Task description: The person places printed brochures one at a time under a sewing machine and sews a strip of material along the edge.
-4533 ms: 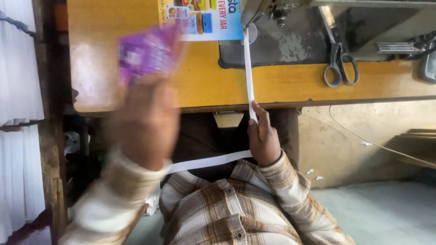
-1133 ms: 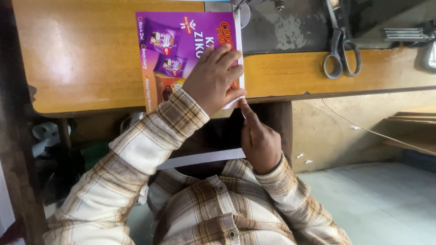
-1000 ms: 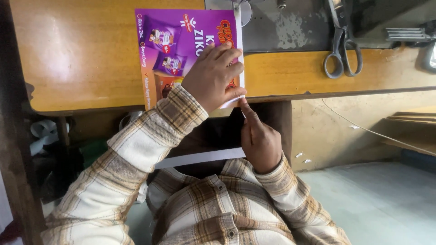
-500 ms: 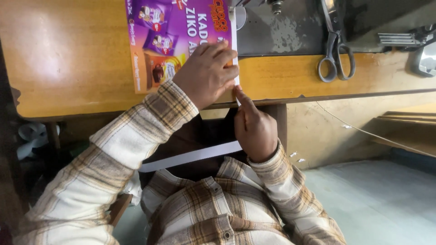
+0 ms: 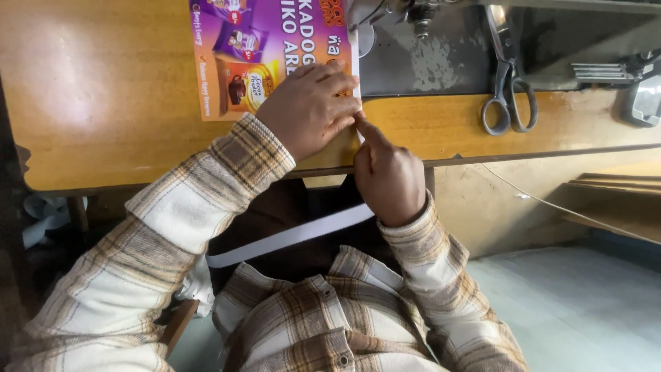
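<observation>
From where I watch, the wooden table (image 5: pixel 103 103) fills the left of the view, and the purple printed sheet (image 5: pixel 261 48) lies flat on it, up at about 12 o'clock from the person's chest. My left hand (image 5: pixel 310 107) rests palm-down on the sheet's lower right corner, fingers spread and pressing, not closed around anything. Just at 3 o'clock of it, a white strip (image 5: pixel 356 69) runs along the sheet's right edge; its long axis goes from 12 to 6 o'clock, one end heading up toward the sewing machine (image 5: pixel 427 48), the other dropping over the table's near edge. Below the table it turns and crosses the lap toward 8 o'clock. My right hand (image 5: pixel 389 176) has its index finger out, the tip pinning the strip at the sheet's edge, the other fingers curled loosely on nothing that I can see.

I judge the main risk to be the strip sliding off the sheet's edge, since only one fingertip holds it and the hanging length pulls downward. The glossy sheet could also skid on the smooth wood if the palm eases. The scissors (image 5: pixel 508 96) lie well apart at 3 o'clock, out of the way.
</observation>
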